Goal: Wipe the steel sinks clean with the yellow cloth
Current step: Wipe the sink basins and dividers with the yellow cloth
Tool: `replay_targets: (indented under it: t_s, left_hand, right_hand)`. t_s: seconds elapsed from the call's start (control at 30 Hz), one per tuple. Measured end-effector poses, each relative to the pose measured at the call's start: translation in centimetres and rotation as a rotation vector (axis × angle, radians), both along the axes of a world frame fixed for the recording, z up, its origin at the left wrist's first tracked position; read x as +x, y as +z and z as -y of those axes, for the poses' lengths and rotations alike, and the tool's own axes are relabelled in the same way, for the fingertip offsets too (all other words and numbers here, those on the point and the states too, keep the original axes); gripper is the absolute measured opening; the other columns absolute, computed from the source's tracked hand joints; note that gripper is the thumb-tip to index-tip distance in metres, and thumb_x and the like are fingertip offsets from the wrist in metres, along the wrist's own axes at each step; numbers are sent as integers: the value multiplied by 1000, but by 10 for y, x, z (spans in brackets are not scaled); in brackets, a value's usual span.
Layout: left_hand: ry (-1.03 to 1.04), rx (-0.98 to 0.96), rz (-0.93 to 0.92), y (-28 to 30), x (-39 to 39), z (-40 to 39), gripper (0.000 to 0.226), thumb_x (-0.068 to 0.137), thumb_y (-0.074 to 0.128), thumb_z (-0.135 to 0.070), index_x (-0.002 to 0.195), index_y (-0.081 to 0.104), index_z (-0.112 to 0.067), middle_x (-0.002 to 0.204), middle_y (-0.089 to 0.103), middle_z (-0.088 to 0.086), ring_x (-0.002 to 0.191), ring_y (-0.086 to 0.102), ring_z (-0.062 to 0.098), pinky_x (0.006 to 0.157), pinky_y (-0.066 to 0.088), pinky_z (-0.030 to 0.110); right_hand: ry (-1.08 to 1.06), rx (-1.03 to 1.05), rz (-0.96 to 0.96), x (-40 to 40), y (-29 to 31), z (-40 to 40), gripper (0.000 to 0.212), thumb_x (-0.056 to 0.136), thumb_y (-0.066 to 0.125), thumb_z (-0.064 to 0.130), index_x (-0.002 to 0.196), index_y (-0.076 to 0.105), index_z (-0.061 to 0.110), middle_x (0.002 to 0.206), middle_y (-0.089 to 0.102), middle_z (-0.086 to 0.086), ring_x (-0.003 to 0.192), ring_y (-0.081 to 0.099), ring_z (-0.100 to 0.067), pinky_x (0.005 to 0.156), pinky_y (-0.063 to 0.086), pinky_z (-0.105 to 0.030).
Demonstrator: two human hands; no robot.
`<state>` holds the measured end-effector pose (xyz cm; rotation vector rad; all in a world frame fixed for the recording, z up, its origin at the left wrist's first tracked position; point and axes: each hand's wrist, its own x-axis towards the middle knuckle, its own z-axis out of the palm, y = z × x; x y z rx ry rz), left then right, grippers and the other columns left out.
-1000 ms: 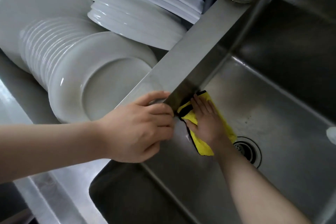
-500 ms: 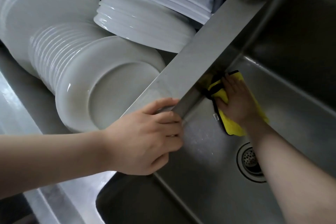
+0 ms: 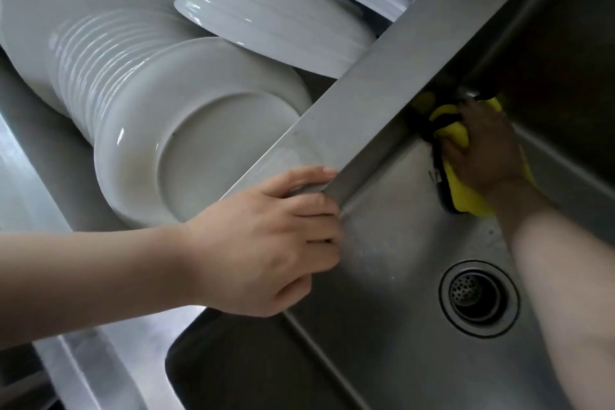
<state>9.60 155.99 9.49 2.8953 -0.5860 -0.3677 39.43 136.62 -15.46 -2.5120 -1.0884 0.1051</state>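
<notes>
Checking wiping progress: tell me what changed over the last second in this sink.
The right hand slid the yellow cloth along the base of the sink wall, away from the drain toward the far corner, pressing it there now. The left hand stayed gripping the steel divider; the stacked white plates did not move.

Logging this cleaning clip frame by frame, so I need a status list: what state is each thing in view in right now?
yellow cloth: bunched, pressed against the sink wall below the divider.
right hand: pressing the cloth, fingers spread over it.
left hand: gripping the divider's edge.
steel divider: bare on top.
sink: basin holds no dishes, some droplets showing.
drain strainer: uncovered, seated in the basin floor.
white plates: stacked, leaning in the neighbouring basin.
</notes>
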Motion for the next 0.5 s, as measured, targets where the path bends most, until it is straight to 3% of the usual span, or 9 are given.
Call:
replay_targets:
  t_s: [0.27,0.5]
  left_hand:
    - [-15,1,-3,1,0,-1,13,84,53,-20,87,64,-25,98,62,-11,110,55,16,123,13,41]
    - [-12,29,3,1,-1,0,17,84,49,-19,86,65,-25,96,62,-11,108,55,16,123,15,42]
  right_hand:
    - [-127,-44,-51,-32,-6,-11,70,92,38,51,145,45,6,152,42,-15,136,41,-39,116,26,-52]
    - [4,-48,-69,-120,2,0,64,88,47,46,138,53,7,143,53,-13,132,47,-36,111,33,-52]
